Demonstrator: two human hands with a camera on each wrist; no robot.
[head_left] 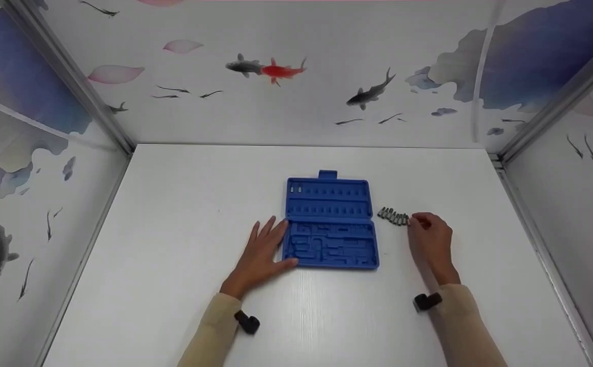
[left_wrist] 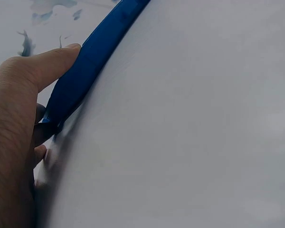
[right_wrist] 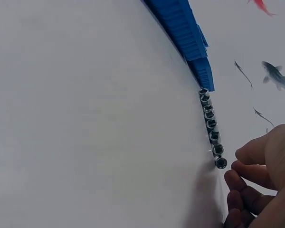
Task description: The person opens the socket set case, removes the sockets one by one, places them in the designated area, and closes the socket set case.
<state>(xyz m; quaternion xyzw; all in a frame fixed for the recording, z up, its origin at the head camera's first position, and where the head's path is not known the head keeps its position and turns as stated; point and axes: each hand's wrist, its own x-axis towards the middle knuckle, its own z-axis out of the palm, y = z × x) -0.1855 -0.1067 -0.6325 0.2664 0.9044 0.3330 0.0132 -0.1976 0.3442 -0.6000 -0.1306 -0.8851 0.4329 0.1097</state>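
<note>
An unfolded blue plastic case (head_left: 331, 244) with moulded slots lies on the table. Two small silvery pieces (head_left: 299, 189) stand in the upper left slots of its far half. My left hand (head_left: 261, 257) rests against the case's left side, fingers spread and fairly straight, thumb at the near corner; the left wrist view has that thumb (left_wrist: 61, 57) touching the blue edge. Right of the case lies a slanting row of several metal sockets (head_left: 393, 216). At the row's right end is my right hand (head_left: 431, 244), fingers loosely bent, with nothing visible between thumb and forefinger (right_wrist: 251, 173).
The white table (head_left: 174, 214) is bounded by printed panels on the left, back and right. A latch tab (head_left: 328, 174) sticks out from the far edge of the case. Both wrists carry small black cameras (head_left: 427, 302).
</note>
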